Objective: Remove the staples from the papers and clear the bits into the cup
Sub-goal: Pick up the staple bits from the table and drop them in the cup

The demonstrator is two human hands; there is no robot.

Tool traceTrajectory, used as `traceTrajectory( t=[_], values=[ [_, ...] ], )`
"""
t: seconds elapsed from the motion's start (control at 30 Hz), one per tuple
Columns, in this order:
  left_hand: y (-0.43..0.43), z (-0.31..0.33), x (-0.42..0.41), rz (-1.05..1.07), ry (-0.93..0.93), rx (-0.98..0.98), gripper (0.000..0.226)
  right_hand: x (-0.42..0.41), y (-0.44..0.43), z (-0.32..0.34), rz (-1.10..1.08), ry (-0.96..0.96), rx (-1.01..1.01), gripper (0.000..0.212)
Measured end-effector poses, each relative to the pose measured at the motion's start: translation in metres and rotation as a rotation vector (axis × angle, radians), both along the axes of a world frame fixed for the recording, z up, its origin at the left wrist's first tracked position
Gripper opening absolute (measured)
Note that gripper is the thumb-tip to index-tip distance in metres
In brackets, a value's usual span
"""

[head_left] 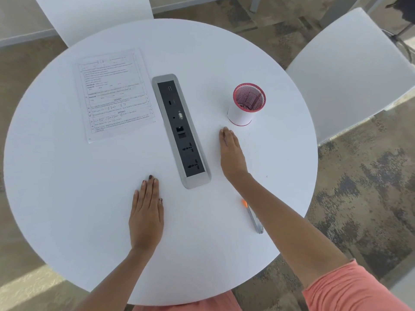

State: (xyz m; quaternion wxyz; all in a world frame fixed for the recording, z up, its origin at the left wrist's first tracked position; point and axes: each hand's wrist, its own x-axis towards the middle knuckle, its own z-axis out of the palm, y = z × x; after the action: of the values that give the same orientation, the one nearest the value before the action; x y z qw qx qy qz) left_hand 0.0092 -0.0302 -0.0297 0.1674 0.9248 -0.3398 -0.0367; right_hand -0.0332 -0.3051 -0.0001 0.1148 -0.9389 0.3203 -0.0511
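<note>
Both hands lie flat and empty: my left hand point(147, 212) nearer me than the grey socket strip point(180, 129), my right hand point(231, 153) just short of the pink-rimmed mesh cup point(247, 105). Printed white papers point(116, 93) sit beyond the strip. Sweeping carelessly could scatter tiny bits or tip that cup.

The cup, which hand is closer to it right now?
Right. The right hand lies just short of the cup; the left hand rests farther back, across the socket strip.

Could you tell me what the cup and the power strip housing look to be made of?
Cup: probably metal mesh, seen in its perforated pink interior, with a smooth white outer wrap. Power strip housing: likely brushed aluminium, matte silver; its dark socket face looks plastic.
</note>
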Motion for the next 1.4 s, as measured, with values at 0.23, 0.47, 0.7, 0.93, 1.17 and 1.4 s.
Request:
traceTrajectory(
  t=[0.23,0.47,0.7,0.93,1.17,1.4],
  values=[
    [0.000,0.000,0.000,-0.002,0.002,-0.001,0.051,-0.016,0.017,0.011,-0.087,0.336,-0.157,0.049],
    [0.000,0.000,0.001,-0.004,0.003,0.012,0.051,-0.017,0.006,0.040,-0.042,0.268,-0.060,0.032],
    [-0.001,0.000,0.001,0.000,0.011,0.006,0.051,-0.018,-0.031,0.044,-0.698,-0.322,0.593,0.020],
    [-0.001,0.000,0.001,-0.001,0.012,-0.007,0.051,0.002,-0.063,0.101,-0.698,-0.645,0.526,0.017],
    [-0.001,0.000,0.000,0.001,0.007,-0.009,0.051,0.039,-0.100,0.119,-0.546,-0.586,0.202,0.025],
    [0.000,-0.001,0.000,-0.002,0.005,-0.011,0.051,0.044,-0.091,0.124,-0.370,-0.465,0.012,0.025]
  ],
)
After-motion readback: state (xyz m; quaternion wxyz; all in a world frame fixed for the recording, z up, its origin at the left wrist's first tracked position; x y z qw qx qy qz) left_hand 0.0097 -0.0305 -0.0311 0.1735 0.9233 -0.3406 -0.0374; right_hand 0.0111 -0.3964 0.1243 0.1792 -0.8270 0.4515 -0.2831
